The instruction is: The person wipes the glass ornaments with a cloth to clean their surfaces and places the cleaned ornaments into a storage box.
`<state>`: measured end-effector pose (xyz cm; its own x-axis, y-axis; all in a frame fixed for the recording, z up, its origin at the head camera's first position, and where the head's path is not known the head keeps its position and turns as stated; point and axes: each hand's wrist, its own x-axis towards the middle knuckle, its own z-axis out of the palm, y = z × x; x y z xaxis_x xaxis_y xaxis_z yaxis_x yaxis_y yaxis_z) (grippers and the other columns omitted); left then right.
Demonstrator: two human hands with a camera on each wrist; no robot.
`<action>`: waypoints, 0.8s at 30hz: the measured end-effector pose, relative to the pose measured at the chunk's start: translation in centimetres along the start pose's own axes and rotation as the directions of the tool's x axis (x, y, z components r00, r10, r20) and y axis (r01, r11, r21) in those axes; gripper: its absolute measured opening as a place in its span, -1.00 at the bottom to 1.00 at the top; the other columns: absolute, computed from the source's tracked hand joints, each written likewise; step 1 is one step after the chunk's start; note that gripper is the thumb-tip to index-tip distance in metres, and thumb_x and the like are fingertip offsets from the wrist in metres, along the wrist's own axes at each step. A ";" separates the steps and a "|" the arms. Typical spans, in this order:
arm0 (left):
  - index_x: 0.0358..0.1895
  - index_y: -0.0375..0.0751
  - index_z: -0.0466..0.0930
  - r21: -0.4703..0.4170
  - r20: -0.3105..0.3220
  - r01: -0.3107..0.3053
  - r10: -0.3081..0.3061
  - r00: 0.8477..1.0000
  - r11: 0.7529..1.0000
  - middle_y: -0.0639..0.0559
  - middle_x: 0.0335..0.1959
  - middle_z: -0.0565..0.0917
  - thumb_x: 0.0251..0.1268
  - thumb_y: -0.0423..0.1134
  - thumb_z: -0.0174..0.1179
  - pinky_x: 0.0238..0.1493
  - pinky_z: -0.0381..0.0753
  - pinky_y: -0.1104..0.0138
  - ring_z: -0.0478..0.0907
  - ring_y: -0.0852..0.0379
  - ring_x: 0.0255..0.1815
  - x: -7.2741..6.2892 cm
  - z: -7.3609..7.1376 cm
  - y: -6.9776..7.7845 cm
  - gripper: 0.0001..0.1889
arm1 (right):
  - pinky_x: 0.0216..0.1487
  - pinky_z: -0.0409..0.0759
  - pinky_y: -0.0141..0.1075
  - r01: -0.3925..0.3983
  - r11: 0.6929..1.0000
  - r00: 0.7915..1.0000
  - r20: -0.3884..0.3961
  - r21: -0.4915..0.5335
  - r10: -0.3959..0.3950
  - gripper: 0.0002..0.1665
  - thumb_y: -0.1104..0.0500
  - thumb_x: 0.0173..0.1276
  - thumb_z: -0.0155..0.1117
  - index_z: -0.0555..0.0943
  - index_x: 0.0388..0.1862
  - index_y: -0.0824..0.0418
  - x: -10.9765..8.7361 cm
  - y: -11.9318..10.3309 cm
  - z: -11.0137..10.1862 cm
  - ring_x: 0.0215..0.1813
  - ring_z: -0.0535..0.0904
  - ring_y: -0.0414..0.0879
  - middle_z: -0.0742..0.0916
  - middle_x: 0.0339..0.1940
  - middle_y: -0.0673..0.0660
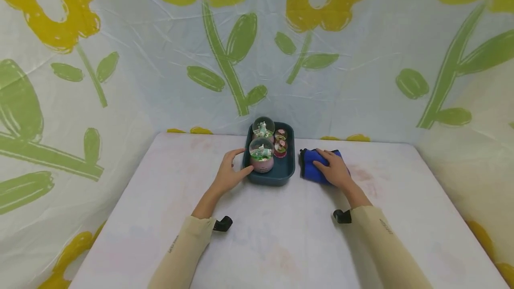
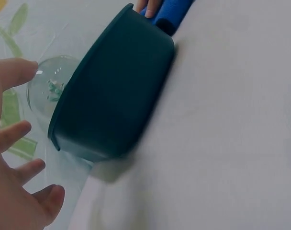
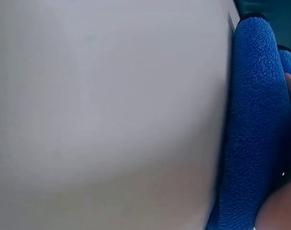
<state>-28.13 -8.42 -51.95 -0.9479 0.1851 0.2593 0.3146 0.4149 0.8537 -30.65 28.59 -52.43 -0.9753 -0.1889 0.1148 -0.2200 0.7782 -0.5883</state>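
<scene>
My left hand [image 1: 230, 174] is spread at the left side of a dark teal tray [image 1: 270, 180], its thumb by the front snow globe. That large snow globe [image 1: 261, 156] has a pink base and a pale figure inside. Behind it in the tray stands a second large snow globe [image 1: 263, 127]. Two small globes [image 1: 280, 147] with pink figures sit to their right. In the left wrist view the spread fingers [image 2: 14, 134] hold nothing. My right hand [image 1: 335, 171] rests on a folded blue towel [image 1: 311, 173] with dark edging, right of the tray; the right wrist view cuts off most of that hand.
Everything stands on a table with a pale cloth [image 1: 257, 244]. A white curtain [image 1: 160, 57] printed with yellow flowers and green leaves hangs behind the table and along both sides. The tray and towel lie near the table's far edge.
</scene>
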 end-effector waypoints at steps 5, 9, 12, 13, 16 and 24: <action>0.36 -0.16 0.36 0.193 -0.026 0.033 -0.028 0.999 0.981 -0.17 0.33 0.33 0.14 0.02 0.36 0.26 0.23 -0.14 0.23 -0.17 0.34 -0.9 -1.5 -1.3 -0.27 | 0.31 0.06 0.31 0.021 0.999 1.000 -0.016 -0.041 -0.022 -0.32 -0.10 0.47 0.10 0.34 0.42 0.25 0.6 -0.1 0.7 0.37 0.16 0.45 0.36 0.36 0.47; 0.39 -0.06 0.34 0.414 -0.005 0.043 -0.045 0.999 0.909 -0.22 0.33 0.33 0.10 0.14 0.34 0.15 0.26 -0.25 0.24 -0.28 0.32 -1.6 -2.7 -2.2 -0.22 | 0.30 0.00 0.36 -0.007 0.995 1.000 -0.011 -0.101 0.005 -0.28 -0.21 0.47 0.02 0.34 0.43 0.19 0.4 -0.2 1.3 0.38 0.10 0.48 0.31 0.39 0.46; 0.42 -0.02 0.30 0.524 0.035 0.022 -0.048 0.998 0.851 -0.27 0.36 0.30 0.09 0.22 0.29 0.12 0.24 -0.31 0.16 -0.38 0.36 -1.9 -3.6 -2.7 -0.18 | 0.29 -0.02 0.38 -0.028 0.991 0.999 -0.020 -0.133 0.026 -0.26 -0.25 0.48 -0.04 0.31 0.45 0.16 0.2 -0.4 1.4 0.39 0.06 0.49 0.27 0.42 0.45; 0.42 -0.01 0.30 0.546 0.042 0.019 -0.051 0.998 0.837 -0.27 0.37 0.29 0.09 0.23 0.28 0.13 0.22 -0.32 0.12 -0.41 0.37 -2.1 -3.9 -2.8 -0.17 | 0.29 -0.02 0.39 -0.032 0.989 0.999 -0.025 -0.141 0.028 -0.26 -0.26 0.48 -0.04 0.31 0.45 0.16 0.1 -0.5 1.3 0.39 0.06 0.50 0.27 0.42 0.44; 0.43 -0.02 0.28 0.594 0.058 0.017 -0.064 0.996 0.804 -0.29 0.38 0.26 0.08 0.25 0.27 0.16 0.14 -0.34 0.02 -0.48 0.39 -2.5 -5.0 -3.3 -0.16 | 0.28 -0.03 0.40 -0.041 0.988 0.999 -0.022 -0.150 0.038 -0.26 -0.24 0.47 -0.01 0.29 0.46 0.16 -0.1 -0.7 1.2 0.39 0.06 0.50 0.26 0.42 0.44; 0.47 0.00 0.21 0.702 0.071 0.017 -0.094 0.993 0.712 -0.32 0.42 0.20 0.10 0.38 0.16 0.20 0.04 -0.35 -0.11 -0.57 0.40 -3.1 -7.5 -4.6 -0.10 | 0.29 0.01 0.37 -0.031 0.990 0.999 -0.041 -0.140 0.026 -0.23 -0.21 0.44 0.10 0.28 0.47 0.17 -0.3 -0.7 0.8 0.39 0.08 0.48 0.27 0.42 0.45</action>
<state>-26.99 -17.58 -53.26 -0.9673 0.2080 0.1448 0.2429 0.9241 0.2949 -30.23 27.61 -52.72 -0.9806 -0.1445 0.1321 -0.1905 0.8600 -0.4734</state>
